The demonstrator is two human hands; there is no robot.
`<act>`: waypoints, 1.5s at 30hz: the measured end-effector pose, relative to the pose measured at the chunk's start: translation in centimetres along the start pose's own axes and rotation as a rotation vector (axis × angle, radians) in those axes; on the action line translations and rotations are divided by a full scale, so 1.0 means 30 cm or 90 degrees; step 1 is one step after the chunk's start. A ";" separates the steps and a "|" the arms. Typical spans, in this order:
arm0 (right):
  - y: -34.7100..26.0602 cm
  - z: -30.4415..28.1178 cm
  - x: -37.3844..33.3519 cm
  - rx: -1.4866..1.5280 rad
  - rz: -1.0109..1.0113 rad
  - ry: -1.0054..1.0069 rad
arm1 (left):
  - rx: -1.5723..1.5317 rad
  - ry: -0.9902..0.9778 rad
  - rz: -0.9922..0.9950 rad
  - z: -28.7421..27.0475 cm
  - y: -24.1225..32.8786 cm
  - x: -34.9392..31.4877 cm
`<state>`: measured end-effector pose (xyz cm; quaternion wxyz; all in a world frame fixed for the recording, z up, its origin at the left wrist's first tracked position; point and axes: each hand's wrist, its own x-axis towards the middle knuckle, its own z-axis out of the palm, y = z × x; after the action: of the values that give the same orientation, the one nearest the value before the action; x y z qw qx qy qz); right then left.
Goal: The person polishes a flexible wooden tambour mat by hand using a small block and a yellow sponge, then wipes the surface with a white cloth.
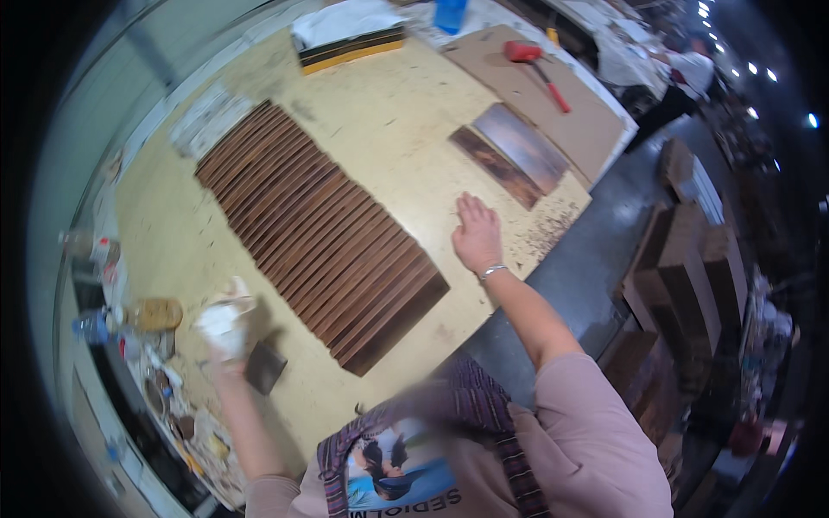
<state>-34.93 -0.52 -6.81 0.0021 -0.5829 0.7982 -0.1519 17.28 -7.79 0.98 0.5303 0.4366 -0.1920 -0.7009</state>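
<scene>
A long row of thin dark-brown wooden slats (pixel 319 233) lies overlapped across the pale table, between my two hands. On its left, my left hand (pixel 230 358) is closed round a crumpled white cloth (pixel 221 321); motion blurs the fingers. Beside that hand is a small dark square block (pixel 266 367). My right hand (pixel 477 237) is on or just over the tabletop to the right of the slats, holding nothing, with its fingers stretched out. Just beyond it lie a dark wood-grained board (pixel 496 168) and a shinier board (pixel 524 148) side by side.
A red mallet (pixel 523 53) rests on a brown sheet (pixel 484 52) at the far right. A black-and-yellow box (pixel 352 52) with white cloth stands at the back. Bottles, including a yellowish jar (pixel 155 314), line the left edge. Brown stacked panels (pixel 686 276) stand right of the table.
</scene>
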 end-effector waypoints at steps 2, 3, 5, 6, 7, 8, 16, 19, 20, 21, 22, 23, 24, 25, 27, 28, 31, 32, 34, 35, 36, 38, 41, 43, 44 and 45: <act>-0.033 0.003 0.013 0.010 0.007 0.001 | 0.061 0.039 -0.026 -0.072 -0.126 -0.090; -0.044 0.007 0.014 0.009 -0.004 0.003 | 0.142 0.054 -0.007 -0.099 -0.181 -0.124; -0.042 0.013 -0.004 -0.006 -0.022 -0.002 | 0.263 0.135 0.034 -0.109 -0.251 -0.182; -0.043 0.020 0.000 -0.003 -0.030 -0.001 | 0.277 0.158 0.065 -0.116 -0.237 -0.168; -0.044 0.016 0.002 -0.002 -0.040 -0.003 | 0.290 0.186 0.092 -0.122 -0.205 -0.162; -0.044 0.020 0.001 0.001 -0.052 -0.007 | 0.305 0.215 0.121 -0.121 -0.174 -0.168; -0.090 -0.162 -0.148 0.329 -0.216 -0.261 | 0.202 0.032 0.141 0.375 -0.116 -0.299; -0.155 -0.120 -0.184 0.336 -0.216 -0.266 | 0.303 -0.074 0.112 0.572 -0.227 -0.240; -0.151 -0.096 -0.187 0.346 -0.207 -0.260 | 0.376 -0.108 0.108 0.651 -0.297 -0.200; -0.160 -0.077 -0.186 0.365 -0.215 -0.241 | 0.575 -0.117 0.179 0.724 -0.374 -0.173; -0.168 -0.076 -0.187 0.367 -0.211 -0.259 | 0.776 -0.123 0.249 0.756 -0.446 -0.144; -0.193 -0.077 -0.182 0.373 -0.215 -0.276 | 0.956 -0.201 0.411 0.724 -0.496 -0.115; -0.198 -0.078 -0.178 0.371 -0.212 -0.291 | 1.125 -0.293 0.573 0.699 -0.544 -0.091; -0.185 -0.077 -0.175 0.366 -0.207 -0.290 | 1.058 -0.306 0.521 0.679 -0.556 -0.097; -0.160 -0.083 -0.168 0.353 -0.188 -0.280 | 1.127 -0.272 0.477 0.558 -0.500 -0.139; -0.156 -0.089 -0.171 0.350 -0.186 -0.278 | 1.165 -0.248 0.452 0.501 -0.468 -0.172; -0.171 -0.104 -0.168 0.348 -0.176 -0.282 | 1.078 -0.101 0.401 0.405 -0.467 -0.214; -0.179 -0.095 -0.172 0.361 -0.184 -0.279 | 1.027 -0.143 0.465 0.466 -0.503 -0.199; -0.189 -0.077 -0.179 0.379 -0.197 -0.270 | 1.146 -0.197 0.553 0.599 -0.596 -0.172; -0.182 -0.070 -0.177 0.391 -0.190 -0.268 | 1.131 -0.231 0.526 0.665 -0.591 -0.169; -0.179 -0.062 -0.177 0.403 -0.185 -0.266 | 1.047 -0.255 0.474 0.644 -0.577 -0.164; -0.166 -0.071 -0.171 0.404 -0.181 -0.262 | 0.880 -0.291 0.372 0.554 -0.509 -0.171; -0.174 -0.073 -0.167 0.440 -0.162 -0.230 | 0.631 -0.038 0.181 0.493 -0.373 -0.180; -0.179 -0.065 -0.156 0.554 -0.158 -0.212 | 0.518 0.027 0.220 0.607 -0.288 -0.164; -0.187 -0.062 -0.146 0.576 -0.151 -0.234 | 0.499 0.009 0.294 0.673 -0.276 -0.119; -0.192 -0.062 -0.130 0.595 -0.141 -0.251 | 0.531 -0.057 0.301 0.724 -0.276 -0.061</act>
<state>-28.65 1.98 -4.31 0.3963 -0.6183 0.5634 -0.3785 -5.10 -7.33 7.50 0.4458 0.5262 -0.5733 -0.4424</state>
